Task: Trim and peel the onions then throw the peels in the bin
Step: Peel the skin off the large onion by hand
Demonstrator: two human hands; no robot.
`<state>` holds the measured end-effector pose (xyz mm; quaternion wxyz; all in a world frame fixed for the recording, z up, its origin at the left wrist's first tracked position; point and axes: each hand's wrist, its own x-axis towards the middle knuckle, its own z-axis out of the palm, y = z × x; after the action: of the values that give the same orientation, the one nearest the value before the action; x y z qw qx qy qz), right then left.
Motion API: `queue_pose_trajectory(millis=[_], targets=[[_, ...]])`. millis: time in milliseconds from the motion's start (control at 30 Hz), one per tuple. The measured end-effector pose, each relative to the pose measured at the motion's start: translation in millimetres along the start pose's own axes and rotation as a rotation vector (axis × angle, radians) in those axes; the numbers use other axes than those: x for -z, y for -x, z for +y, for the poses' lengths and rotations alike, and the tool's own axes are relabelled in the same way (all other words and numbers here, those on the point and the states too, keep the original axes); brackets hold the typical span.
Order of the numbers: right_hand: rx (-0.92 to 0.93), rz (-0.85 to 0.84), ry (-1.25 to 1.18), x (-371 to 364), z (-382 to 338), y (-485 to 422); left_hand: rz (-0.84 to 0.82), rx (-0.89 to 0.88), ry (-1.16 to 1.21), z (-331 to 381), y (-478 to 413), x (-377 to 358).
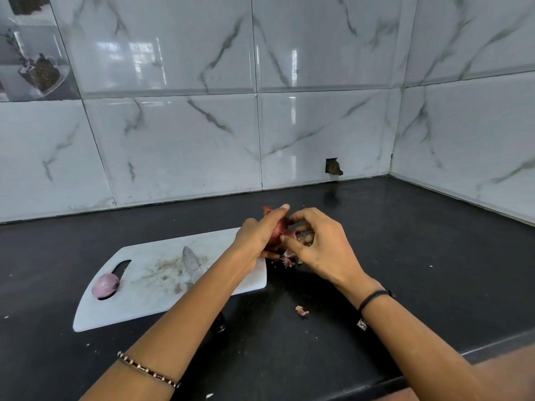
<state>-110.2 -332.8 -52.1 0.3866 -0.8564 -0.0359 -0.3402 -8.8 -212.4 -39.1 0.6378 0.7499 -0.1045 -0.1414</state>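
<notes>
While a peeled onion, pale purple, sits over the handle slot at the left end of the white cutting board, the person works on a second one farther right. A knife lies on the middle of the board with its blade pointing toward the tiled wall and its handle running under the left forearm. That forearm, which wears a beaded bracelet, reaches diagonally across the board's right end. The left hand is raised off the black counter, its fingers curled round a red onion and one fingertip lying over the top. The onion is held in the air just past the board's right edge. The right hand comes in from the other side with the wrist bent. Its thumb and fingertips are pressed together on the onion's skin, pinching it. Loose peels lie on the counter beneath both hands. Nearer the person, a scrap of peel lies alone. A black cord circles the right wrist.
</notes>
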Motion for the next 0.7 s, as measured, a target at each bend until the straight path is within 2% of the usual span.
queue_pose_trajectory(millis=[267,467,700], targets=[[0.136,-0.007,0.084,-6,2,-4,-0.042,-0.017,-0.03,-4,-6,19],[0.086,0.049,0.045,-7,0,-7,-0.101,-0.002,-0.049,-2,-3,23],[0.026,0.09,0.045,-10,10,-10,-0.092,0.055,-0.051,0,1,23]])
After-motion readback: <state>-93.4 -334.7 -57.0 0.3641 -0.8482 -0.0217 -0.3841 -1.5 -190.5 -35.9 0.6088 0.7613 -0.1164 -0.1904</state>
